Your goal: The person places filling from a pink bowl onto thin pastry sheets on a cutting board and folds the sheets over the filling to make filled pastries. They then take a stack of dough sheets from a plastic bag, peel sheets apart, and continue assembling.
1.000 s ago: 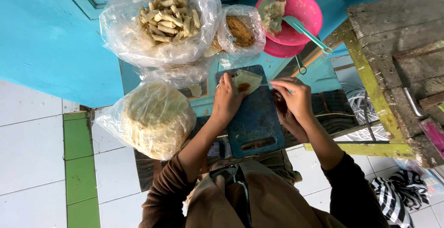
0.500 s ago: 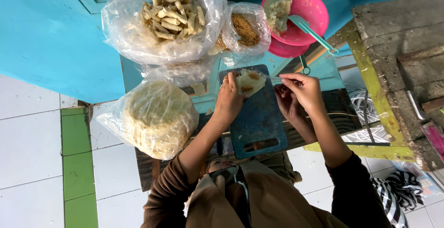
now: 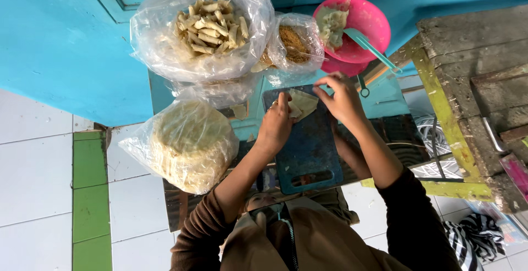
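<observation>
A: On the dark blue cutting board (image 3: 308,150), both hands are working a pale wrapper (image 3: 301,104) at its far edge. Left hand (image 3: 275,125) is palm-down, its grip pinching the near corner.

B: And the right hand (image 3: 342,99)? Looks like fingertips closed on the far edge, wrist bent. Bags crowd the left; the board's near half is bare.

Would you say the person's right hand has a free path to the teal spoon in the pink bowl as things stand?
Probably yes. The right hand is busy folding the wrapper, but the teal spoon handle juts from the pink bowl just beyond it, with nothing between.
</observation>
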`<state>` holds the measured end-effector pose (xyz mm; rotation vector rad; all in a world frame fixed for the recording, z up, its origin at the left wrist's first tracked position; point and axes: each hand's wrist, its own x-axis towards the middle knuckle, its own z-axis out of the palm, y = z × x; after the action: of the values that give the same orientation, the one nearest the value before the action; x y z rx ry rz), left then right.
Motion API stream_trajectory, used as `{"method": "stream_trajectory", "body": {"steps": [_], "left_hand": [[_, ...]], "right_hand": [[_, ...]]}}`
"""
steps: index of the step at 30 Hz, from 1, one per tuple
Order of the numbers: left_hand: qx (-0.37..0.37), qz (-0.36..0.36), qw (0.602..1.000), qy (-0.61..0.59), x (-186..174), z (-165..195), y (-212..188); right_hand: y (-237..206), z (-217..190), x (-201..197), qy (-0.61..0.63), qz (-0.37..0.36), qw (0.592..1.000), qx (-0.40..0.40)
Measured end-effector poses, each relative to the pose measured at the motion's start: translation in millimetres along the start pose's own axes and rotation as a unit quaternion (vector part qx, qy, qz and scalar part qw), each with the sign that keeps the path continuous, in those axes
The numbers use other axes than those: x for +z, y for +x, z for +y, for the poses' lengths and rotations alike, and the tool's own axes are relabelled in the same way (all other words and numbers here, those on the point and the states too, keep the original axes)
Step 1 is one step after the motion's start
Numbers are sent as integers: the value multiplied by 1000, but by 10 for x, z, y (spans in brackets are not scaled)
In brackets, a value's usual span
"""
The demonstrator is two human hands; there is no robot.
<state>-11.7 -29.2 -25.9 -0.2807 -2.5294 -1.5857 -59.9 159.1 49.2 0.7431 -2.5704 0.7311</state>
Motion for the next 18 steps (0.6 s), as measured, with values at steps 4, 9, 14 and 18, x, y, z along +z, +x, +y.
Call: {"method": "stream_trajectory", "body": {"steps": [4, 9, 14, 18], "left_hand": [[7, -12, 1000, 13, -11, -42, -13], [75, 10, 992, 97, -112, -90, 48], [91, 49, 987, 126, -119, -73, 80], [73, 35, 989, 125, -80, -91, 78]], "right_hand": [[-272, 126, 48, 50, -87, 987, 122], [-325, 224, 96, 97, -111, 981, 130], [-318, 197, 2, 145, -158, 975, 63], [-360, 153, -29, 141, -208, 968, -26]]}}
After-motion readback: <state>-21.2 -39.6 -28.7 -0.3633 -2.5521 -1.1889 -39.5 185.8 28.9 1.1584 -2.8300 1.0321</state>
